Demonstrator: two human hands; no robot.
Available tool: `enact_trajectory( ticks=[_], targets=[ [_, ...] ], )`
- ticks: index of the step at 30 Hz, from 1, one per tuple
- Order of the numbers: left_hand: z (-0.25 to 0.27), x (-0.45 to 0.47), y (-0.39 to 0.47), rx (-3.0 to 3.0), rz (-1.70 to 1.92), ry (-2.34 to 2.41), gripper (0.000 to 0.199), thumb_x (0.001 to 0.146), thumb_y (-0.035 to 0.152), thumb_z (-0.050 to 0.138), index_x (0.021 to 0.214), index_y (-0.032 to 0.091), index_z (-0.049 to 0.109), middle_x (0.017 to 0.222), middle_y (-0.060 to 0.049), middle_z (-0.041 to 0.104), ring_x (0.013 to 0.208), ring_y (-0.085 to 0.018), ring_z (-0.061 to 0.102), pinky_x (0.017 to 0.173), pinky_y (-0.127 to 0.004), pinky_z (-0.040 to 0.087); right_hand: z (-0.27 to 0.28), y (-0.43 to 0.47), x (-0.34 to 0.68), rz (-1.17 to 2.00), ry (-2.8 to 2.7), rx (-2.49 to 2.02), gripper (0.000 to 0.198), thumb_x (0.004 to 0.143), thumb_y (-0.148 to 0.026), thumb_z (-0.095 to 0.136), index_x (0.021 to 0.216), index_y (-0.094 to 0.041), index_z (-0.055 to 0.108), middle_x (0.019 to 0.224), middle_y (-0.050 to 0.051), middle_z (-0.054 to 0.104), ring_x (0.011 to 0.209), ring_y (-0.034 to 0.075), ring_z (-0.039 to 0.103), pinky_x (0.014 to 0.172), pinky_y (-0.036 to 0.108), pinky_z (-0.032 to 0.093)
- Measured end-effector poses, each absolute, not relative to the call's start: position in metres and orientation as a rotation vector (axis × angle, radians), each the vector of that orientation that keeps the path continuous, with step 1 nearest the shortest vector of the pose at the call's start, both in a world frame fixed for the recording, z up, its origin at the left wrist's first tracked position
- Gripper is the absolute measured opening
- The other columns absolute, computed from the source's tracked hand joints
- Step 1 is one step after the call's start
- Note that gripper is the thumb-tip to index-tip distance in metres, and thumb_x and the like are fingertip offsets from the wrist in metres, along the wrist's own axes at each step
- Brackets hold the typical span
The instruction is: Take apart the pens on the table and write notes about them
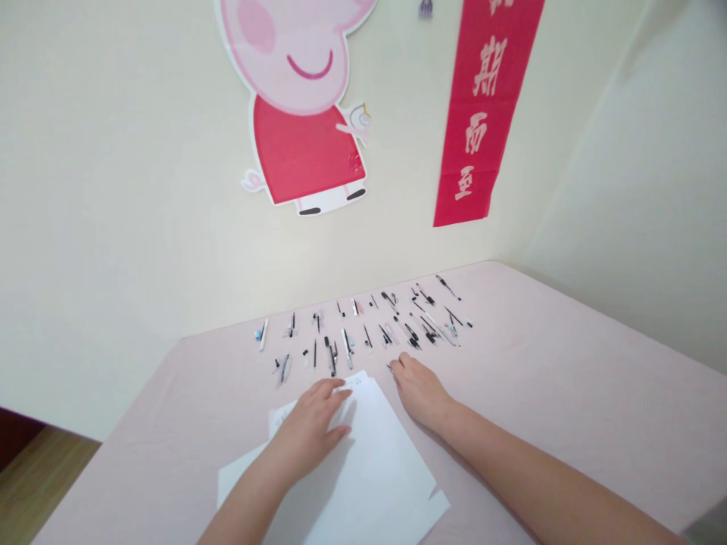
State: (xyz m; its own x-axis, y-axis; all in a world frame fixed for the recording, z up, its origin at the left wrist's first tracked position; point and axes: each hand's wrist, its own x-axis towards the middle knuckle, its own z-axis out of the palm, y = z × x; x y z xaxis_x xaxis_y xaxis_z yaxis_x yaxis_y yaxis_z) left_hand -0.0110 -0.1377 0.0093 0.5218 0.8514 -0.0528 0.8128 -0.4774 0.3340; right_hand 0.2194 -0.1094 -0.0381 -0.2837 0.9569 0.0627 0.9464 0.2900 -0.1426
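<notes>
On pink cloth, pen parts.

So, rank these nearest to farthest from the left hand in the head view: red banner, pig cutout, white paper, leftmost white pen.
1. White paper: beneath the left hand.
2. White pen: ahead and left, on the table.
3. Pig cutout: ahead, on the wall.
4. Red banner: same wall, farther right.

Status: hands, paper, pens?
Left hand open over white paper, contact unclear. Right hand beside paper, small dark piece at fingertips, grip unclear. Pens and parts spread beyond. Left arm hides some paper.
</notes>
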Motion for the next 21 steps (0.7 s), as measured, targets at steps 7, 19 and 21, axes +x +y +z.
enact_trajectory(
  ticks=[7, 19, 21],
  targets=[
    [0.003, 0.046, -0.167, 2.436, -0.031, 1.014, 0.059, 0.080, 0.034, 0.059, 0.135, 0.023, 0.042, 0.147, -0.006, 0.032, 0.135, -0.029, 0.026, 0.110, -0.044, 0.025, -0.035, -0.112, 0.224, 0.117, -2.345, -1.749, 0.025, 0.090, -0.021, 0.043, 0.110, -0.015, 0.057, 0.102, 0.011, 0.054, 0.093, 0.022, 0.052, 0.078, 0.029, 0.041],
    [0.004, 0.051, -0.173, 2.350, 0.000, 0.974, 0.065, 0.075, 0.028, 0.062, 0.136, 0.027, 0.039, 0.147, -0.007, 0.031, 0.132, -0.029, 0.032, 0.107, -0.045, 0.029, -0.035, -0.113, 0.233, 0.236, -2.258, -1.695, 0.027, 0.087, -0.027, 0.050, 0.109, -0.017, 0.059, 0.101, 0.010, 0.055, 0.094, 0.021, 0.053, 0.080, 0.028, 0.039],
    [0.005, 0.052, -0.173, 2.345, 0.002, 0.967, 0.065, 0.076, 0.027, 0.061, 0.136, 0.028, 0.038, 0.147, -0.007, 0.032, 0.131, -0.028, 0.034, 0.106, -0.044, 0.030, -0.033, -0.113, 0.236, 0.298, -2.226, -1.690, 0.026, 0.085, -0.028, 0.052, 0.107, -0.017, 0.060, 0.100, 0.009, 0.056, 0.093, 0.020, 0.054, 0.081, 0.027, 0.039]
  ],
)
